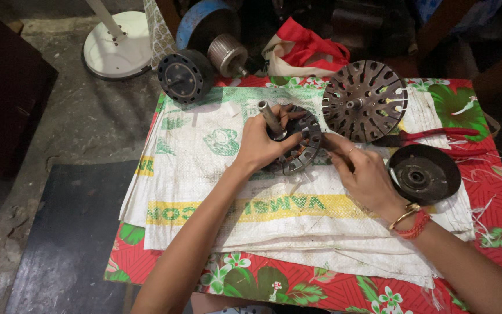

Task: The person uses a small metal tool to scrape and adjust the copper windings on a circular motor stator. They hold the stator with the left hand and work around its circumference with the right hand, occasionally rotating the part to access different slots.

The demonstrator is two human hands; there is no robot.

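Two hands at work, both on one part. The left hand (pixel 261 142) is closed around the dark ring-shaped motor stator with copper windings (pixel 298 145), holding it tilted at table centre; a grey metal shaft (pixel 271 118) sticks up past the fingers toward 11 o'clock. The right hand (pixel 362 172) touches the stator's edge from 4 o'clock, fingers pinched there; what they pinch I cannot tell. Its wrist carries one gold bangle and one red thread.

Count of loose parts:
- One round perforated metal end cover (pixel 365 100), at 2 o'clock of the stator, near.
- One black round cover with centre bearing (pixel 424 173), at 3 o'clock, just beside the right hand.
- One black wheel-shaped housing (pixel 185 75), at 10 o'clock, table edge.
- One ribbed metal rotor (pixel 228 55), at 11 o'clock.
- One pair of red-handled pliers (pixel 431 135).

Surface: stacked white woven sacks with green and yellow print (pixel 204 174) over a red floral tablecloth (pixel 297 288). Room: grey concrete floor (pixel 76 116), one white round fan base (pixel 117 49) at far left.
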